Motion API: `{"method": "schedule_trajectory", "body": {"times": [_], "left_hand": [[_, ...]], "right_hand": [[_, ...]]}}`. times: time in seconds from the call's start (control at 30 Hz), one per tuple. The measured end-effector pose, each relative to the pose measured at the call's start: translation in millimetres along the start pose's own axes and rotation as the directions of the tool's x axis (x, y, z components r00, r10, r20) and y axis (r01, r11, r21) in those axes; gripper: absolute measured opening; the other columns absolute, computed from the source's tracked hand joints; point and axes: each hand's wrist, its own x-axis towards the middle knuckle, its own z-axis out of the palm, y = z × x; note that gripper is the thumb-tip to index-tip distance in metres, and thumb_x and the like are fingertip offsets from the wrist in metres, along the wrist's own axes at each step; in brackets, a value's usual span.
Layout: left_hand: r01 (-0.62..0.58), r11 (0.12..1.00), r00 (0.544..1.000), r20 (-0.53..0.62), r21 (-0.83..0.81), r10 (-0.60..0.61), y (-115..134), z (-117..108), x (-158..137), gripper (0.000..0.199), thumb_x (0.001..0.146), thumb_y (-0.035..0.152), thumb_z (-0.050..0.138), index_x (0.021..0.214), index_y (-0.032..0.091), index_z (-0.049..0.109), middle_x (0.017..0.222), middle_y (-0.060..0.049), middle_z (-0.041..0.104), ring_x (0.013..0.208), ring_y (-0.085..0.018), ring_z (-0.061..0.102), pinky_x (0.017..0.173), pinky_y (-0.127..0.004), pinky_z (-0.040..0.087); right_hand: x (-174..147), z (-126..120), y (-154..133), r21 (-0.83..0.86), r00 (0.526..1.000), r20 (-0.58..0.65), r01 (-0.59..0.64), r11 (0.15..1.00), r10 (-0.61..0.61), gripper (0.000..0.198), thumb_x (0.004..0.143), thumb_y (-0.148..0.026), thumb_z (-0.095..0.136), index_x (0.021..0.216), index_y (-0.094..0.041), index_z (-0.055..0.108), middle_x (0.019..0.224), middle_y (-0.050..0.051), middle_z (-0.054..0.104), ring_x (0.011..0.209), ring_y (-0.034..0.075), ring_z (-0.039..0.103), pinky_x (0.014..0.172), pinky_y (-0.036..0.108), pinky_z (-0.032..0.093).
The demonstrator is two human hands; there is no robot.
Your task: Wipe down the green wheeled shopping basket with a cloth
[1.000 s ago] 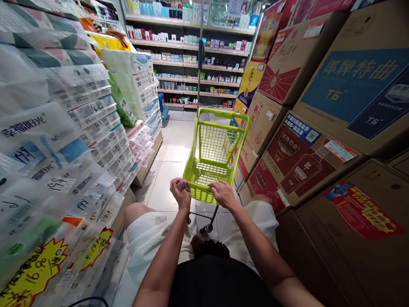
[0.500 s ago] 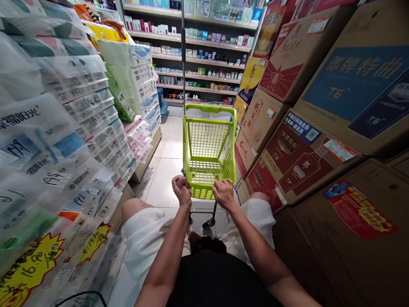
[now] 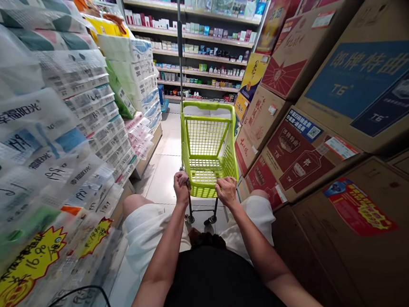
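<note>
A lime-green plastic shopping cart [image 3: 208,140] with grid walls stands on the floor in front of my knees. My left hand [image 3: 181,183] is closed in a fist at its near left corner, beside the dark frame. At the near right corner, the curled fingers of my right hand [image 3: 226,190] rest over the rim. The cart's basket shows its bare grid floor. Below it, dark legs end in small wheels. What lies inside my left fist is partly hidden.
Stacked tissue packs [image 3: 89,106] with yellow price signs [image 3: 28,264] line the left side. Cardboard boxes [image 3: 359,82] rise close on the right. Shelves [image 3: 199,58] of small products cross the far end. Pale floor tiles [image 3: 165,161] run along the cart's left.
The cart has turned slightly, its far end moving left and its near end right. Both hands have shifted a little rightward with it, still closed.
</note>
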Motion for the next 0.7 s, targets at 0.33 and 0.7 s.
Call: {"method": "schedule_trajectory", "body": {"times": [0.33,0.7], "left_hand": [[0.193,0.978,0.981,-0.035,0.079,-0.191,-15,-15,-22,0.038,0.08,0.047,0.075,0.095,0.024,0.049,0.057,0.01,0.044,0.035,-0.004,0.03,0.035,-0.017,0.02],[0.129,0.991,0.991,-0.035,0.043,-0.127,-20,-10,-29,0.048,0.075,0.042,0.082,0.105,0.024,0.049,0.071,0.005,0.056,0.051,-0.007,0.049,0.044,-0.017,0.038]], "right_hand": [[-4,-3,7,-0.022,0.999,0.042,-0.022,1.0,0.023,0.021,0.093,-0.024,0.05,0.073,-0.023,0.057,0.079,0.002,0.067,0.089,0.021,0.055,0.101,0.039,0.027],[-9,-6,20,-0.004,1.0,0.014,-0.016,1.0,0.016,0.019,0.089,-0.022,0.05,0.07,-0.023,0.053,0.075,0.0,0.067,0.091,0.021,0.056,0.1,0.039,0.027]]}}
